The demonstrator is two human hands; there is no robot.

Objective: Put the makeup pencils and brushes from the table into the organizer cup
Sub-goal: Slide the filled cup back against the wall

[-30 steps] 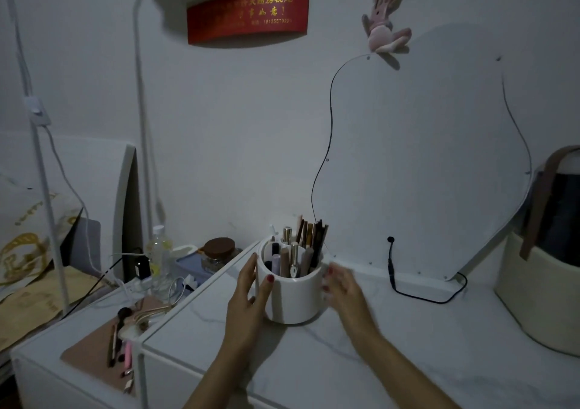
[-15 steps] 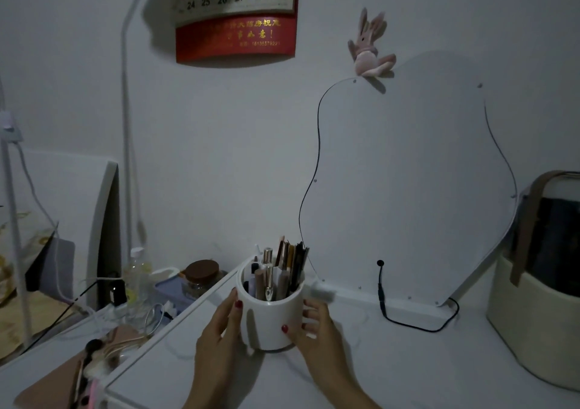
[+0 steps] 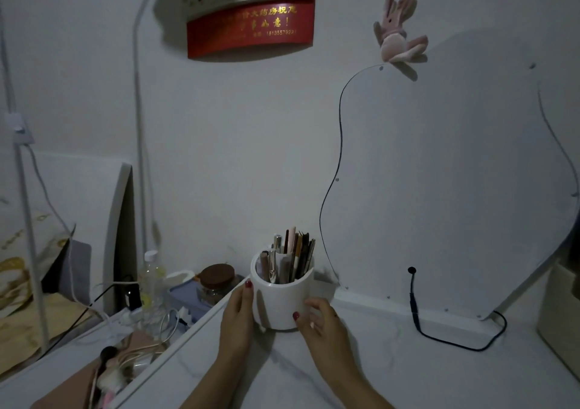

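Observation:
A white round organizer cup (image 3: 279,302) stands on the white marble table (image 3: 392,361) near the wall. Several makeup pencils and brushes (image 3: 290,258) stand upright inside it. My left hand (image 3: 238,314) lies against the cup's left side with straight fingers. My right hand (image 3: 320,320) curls round the cup's lower right side, thumb on its front. No pencil or brush lies loose on the table top in view.
A white curvy mirror back (image 3: 455,188) leans on the wall at right, with a black cable (image 3: 439,336) on the table. A lower side shelf at left holds a bottle (image 3: 152,280), a brown-lidded jar (image 3: 216,283), cables and brushes (image 3: 106,374). A beige bag (image 3: 561,324) stands far right.
My right hand came onto the cup's right side, and both hands stay on it. The cup has shifted toward the wall. The camera has tilted and moved closer.

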